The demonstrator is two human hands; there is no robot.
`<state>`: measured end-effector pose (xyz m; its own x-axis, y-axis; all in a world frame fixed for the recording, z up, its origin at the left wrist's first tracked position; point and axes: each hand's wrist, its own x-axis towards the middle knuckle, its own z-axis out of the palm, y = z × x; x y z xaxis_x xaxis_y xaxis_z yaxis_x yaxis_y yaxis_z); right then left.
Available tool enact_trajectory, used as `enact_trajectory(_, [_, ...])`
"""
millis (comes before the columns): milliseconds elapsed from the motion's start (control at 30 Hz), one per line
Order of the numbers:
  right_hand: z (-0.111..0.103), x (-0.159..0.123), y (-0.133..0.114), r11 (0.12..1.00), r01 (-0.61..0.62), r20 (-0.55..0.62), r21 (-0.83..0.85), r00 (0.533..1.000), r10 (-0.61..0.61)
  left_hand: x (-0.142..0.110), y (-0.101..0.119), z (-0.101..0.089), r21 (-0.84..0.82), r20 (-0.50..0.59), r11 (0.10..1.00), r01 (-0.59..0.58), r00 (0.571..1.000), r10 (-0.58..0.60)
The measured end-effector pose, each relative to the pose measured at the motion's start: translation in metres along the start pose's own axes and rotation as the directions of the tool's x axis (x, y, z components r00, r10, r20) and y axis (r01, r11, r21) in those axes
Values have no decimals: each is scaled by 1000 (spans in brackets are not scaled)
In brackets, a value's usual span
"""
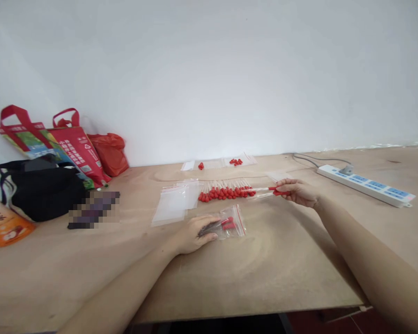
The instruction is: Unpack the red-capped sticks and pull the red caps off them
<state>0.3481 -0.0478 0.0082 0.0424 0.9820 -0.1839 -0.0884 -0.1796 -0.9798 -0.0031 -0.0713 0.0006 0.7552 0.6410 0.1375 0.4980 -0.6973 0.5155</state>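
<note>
My left hand (197, 234) rests on the table, its fingers and thumb closed over the near end of a clear zip bag (237, 227). Red pieces (228, 222) show inside that bag; a dark patch by my fingers is unclear. My right hand (296, 191) pinches a slim two-pronged tool (263, 191), pale and shiny with red ends. Its pale prongs point left, toward a row of red-headed white sticks (226, 191). Whether the prongs touch a stick, I cannot tell. Beside the row lies a stack of empty zip bags (170, 204).
Farther back, zip bags (214, 163) lie flat with small red pieces (236, 162) on them. A white power strip (367, 185) with a plugged-in cord is at right. Red shopping bags (78, 153), a black bag (43, 190) and an orange pouch (9, 227) stand at left.
</note>
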Motion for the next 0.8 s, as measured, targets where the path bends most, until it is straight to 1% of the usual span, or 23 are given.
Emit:
enact_trajectory(67, [0,7,5,995,94,-135,44,987,-87,0,0,1,-3,-9,1000,1,1000,-1])
enact_trajectory(100, [3,11,9,988,153,-220,37,965,-141,0,-1,1,-4,-11,1000,4,1000,-4])
enact_trajectory(133, [8,15,13,978,209,-307,7,931,-196,0,-1,1,-5,-12,1000,8,1000,-8])
enact_trajectory(200, [21,24,23,955,277,-477,-101,829,-291,0,-1,1,-3,-15,1000,13,1000,-13])
enact_trajectory(267, [33,32,32,947,275,-548,-164,773,-320,0,-2,1,5,-15,1000,16,1000,-16])
enact_trajectory(300, [37,36,36,946,266,-564,-183,760,-323,0,-2,1,7,-13,1000,16,1000,-15])
enact_trajectory(400, [46,44,47,943,235,-577,-236,747,-331,-1,-2,1,8,-7,1000,13,1000,-13])
enact_trajectory(467, [48,47,51,937,216,-555,-274,760,-338,-1,-2,1,8,-5,1000,14,1000,-14])
enact_trajectory(600, [47,47,54,924,187,-491,-333,802,-339,-1,-2,1,7,3,1000,15,1000,-15])
enact_trajectory(667, [46,46,54,907,180,-471,-381,806,-358,-1,-2,1,10,2,1000,14,1000,-14])
enact_trajectory(733, [45,46,54,870,175,-443,-461,804,-397,-1,-1,1,15,-1,1000,15,1000,-15])
enact_trajectory(800, [44,45,53,843,154,-429,-515,805,-409,-1,-1,1,14,-6,1000,13,1000,-13])
